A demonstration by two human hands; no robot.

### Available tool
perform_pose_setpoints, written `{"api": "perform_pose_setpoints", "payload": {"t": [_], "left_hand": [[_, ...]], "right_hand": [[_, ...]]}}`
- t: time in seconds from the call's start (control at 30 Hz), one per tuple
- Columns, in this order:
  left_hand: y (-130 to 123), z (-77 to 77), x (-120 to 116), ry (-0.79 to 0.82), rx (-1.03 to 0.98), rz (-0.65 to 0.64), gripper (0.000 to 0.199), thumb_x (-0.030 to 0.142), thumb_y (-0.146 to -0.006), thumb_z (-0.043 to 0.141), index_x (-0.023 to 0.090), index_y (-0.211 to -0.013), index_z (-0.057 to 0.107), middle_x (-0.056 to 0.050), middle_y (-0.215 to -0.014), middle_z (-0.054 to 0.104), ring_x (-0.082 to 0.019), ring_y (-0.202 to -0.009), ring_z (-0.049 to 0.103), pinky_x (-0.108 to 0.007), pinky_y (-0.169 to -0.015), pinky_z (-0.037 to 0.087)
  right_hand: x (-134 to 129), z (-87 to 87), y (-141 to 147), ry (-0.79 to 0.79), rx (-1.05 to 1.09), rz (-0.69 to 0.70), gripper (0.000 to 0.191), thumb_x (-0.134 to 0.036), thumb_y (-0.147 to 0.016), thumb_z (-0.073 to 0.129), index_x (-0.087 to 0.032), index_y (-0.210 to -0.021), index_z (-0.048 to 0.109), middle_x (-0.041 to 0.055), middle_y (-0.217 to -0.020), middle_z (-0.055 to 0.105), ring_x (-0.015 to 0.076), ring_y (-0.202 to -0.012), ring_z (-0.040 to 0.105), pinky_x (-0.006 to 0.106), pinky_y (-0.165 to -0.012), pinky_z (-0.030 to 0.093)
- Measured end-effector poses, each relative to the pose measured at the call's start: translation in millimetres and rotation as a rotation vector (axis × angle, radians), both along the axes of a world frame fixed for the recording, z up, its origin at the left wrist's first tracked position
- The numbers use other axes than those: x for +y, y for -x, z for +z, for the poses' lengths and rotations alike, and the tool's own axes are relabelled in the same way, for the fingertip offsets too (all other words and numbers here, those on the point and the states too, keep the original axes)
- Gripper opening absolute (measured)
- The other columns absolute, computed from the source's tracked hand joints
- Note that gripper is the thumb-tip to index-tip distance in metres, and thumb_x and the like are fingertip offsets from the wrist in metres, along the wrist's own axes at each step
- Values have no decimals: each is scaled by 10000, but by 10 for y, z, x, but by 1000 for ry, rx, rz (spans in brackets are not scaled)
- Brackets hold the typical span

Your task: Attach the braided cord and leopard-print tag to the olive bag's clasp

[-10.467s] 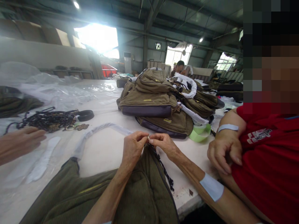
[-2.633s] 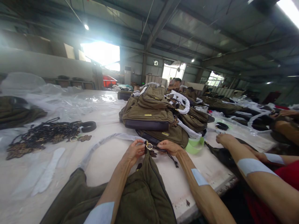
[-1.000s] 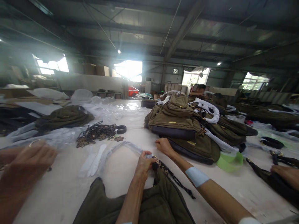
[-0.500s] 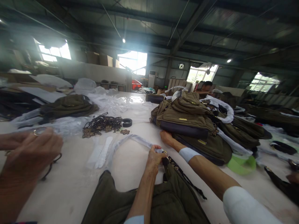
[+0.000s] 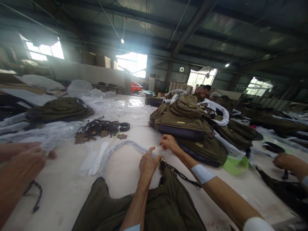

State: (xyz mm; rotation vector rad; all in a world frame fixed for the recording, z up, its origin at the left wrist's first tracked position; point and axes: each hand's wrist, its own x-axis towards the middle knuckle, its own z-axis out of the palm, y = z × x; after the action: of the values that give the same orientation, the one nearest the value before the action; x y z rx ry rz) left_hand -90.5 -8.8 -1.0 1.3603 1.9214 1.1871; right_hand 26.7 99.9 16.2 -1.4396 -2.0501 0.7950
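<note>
Olive corduroy bag (image 5: 141, 208) flat, leopard-print strap (image 5: 180, 175) trailing right, white-wrapped handle (image 5: 120, 147) looping left.

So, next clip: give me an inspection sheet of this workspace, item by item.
Surface: white work table.
Job's things: olive corduroy bag at the front, with a leopard-print strap and a metal clasp.
Clutter: dark chains, black ring, stacked olive bags, green tape roll, clear plastic sheeting.
Grips: left hand by the clasp, near a white-wrapped strap; right hand beside the stacked olive bags, holding nothing visible.
Cables: nothing seen.
Surroundings: steel-roofed workshop; a co-worker's hand at left, another at right; a person beyond the bags.
</note>
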Motion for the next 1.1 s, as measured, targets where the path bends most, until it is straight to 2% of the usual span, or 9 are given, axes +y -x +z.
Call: {"api": "perform_pose_setpoints", "payload": {"t": [0.07,0.17,0.23,0.3,0.43,0.7,0.8,0.93,1.1], "left_hand": [[14,35,19,-110,-61,21,335,371,-690,667,220,-987,692,16,-514,477,-166,-588,508,-255,-581,361],[-17,71,61,-194,-470,-134,384,409,-679,678,165,-975,698,40,-513,466,-99,-467,405,-222,-481,308],[-58,79,74,-183,-691,-225,391,395,-641,716,129,-928,703,46,-514,482,-64,-426,365,-204,-443,282],[-92,78,68,-156,-763,-265,305,341,-611,743,101,-798,710,30,-525,520,-43,-412,370,-189,-425,274],[-97,70,33,-49,-945,-322,211,244,-611,753,81,-732,699,-16,-588,599,-58,-448,492,-172,-443,364],[-45,105,27,95,-1215,-265,27,119,-744,651,103,-745,672,-9,-619,620,-55,-491,568,-155,-507,479],[-54,128,18,131,-1253,-243,43,108,-768,628,108,-746,666,-9,-611,616,-54,-499,568,-150,-520,487],[-61,151,-6,157,-1252,-253,42,132,-744,655,96,-762,668,-20,-636,615,-62,-514,566,-165,-535,479],[-3,48,1,12,-610,-70,228,345,-685,701,134,-722,624,-1,-606,588,-101,-497,525,-203,-472,381]], "right_hand": [[-152,48,-113,53,108,43,201,-196,-781,427,-127,-896,576,67,-836,695,60,-483,548,162,-455,456],[-392,50,-341,216,255,176,170,-278,-743,536,-128,-798,597,50,-754,685,44,-436,476,150,-400,406],[-531,13,-487,386,375,271,184,-291,-692,618,-120,-758,611,35,-684,666,40,-412,442,144,-368,369],[-636,-27,-607,515,468,328,208,-291,-663,670,-113,-761,626,22,-649,654,35,-398,431,137,-354,348],[-742,-60,-758,551,571,412,267,-343,-709,685,-98,-813,661,39,-688,670,36,-412,458,145,-384,365],[-860,-140,-757,197,766,394,366,-270,-694,733,-159,-1038,672,47,-814,701,96,-636,589,214,-598,470],[-901,-144,-681,61,742,406,246,-265,-700,733,-172,-926,717,45,-814,691,132,-731,613,233,-643,473],[-889,-45,-611,-105,714,380,116,-282,-719,710,-171,-747,728,37,-738,647,118,-647,562,220,-548,446],[-797,335,-871,-279,939,140,138,-293,-740,671,-161,-711,642,62,-940,663,72,-533,504,218,-481,430]]}}
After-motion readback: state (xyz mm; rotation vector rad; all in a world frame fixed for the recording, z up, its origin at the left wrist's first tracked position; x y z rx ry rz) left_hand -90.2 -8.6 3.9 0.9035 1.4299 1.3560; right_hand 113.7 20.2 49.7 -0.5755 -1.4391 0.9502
